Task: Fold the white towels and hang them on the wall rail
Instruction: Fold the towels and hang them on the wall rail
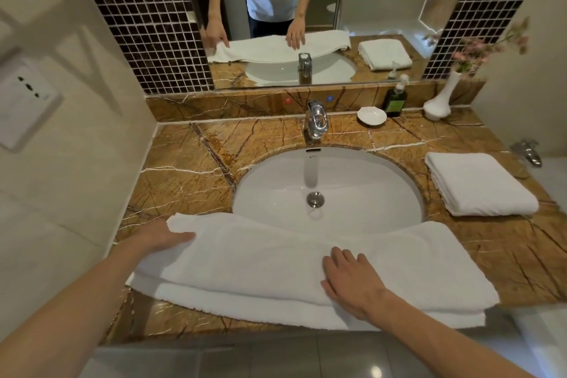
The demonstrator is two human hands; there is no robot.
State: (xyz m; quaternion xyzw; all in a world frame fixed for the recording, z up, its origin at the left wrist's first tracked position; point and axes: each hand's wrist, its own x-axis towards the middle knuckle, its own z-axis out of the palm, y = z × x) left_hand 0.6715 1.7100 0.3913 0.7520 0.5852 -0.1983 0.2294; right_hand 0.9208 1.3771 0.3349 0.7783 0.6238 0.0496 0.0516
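At the 7 o'clock of the sink basin [368, 181], the left hand [159, 239] has its grip closed on the left end of the long white towel [260, 264], thumb on top and fingers hidden under the fold. The towel lies lengthwise, folded double, along the front edge of the marble table [184, 169] at the basin's 6 o'clock, its far edge overlapping the basin rim. The right hand [356, 282] presses flat on the towel's middle, grip wide, fingers straight. At 12 o'clock stands the chrome faucet [316, 123]. Toward 1 o'clock sit a white soap dish [372, 116], a dark pump bottle [395, 100] and a white vase [438, 101] with pink flowers. At 3 o'clock a folded white towel [478, 184] rests on the table, well apart from both hands.
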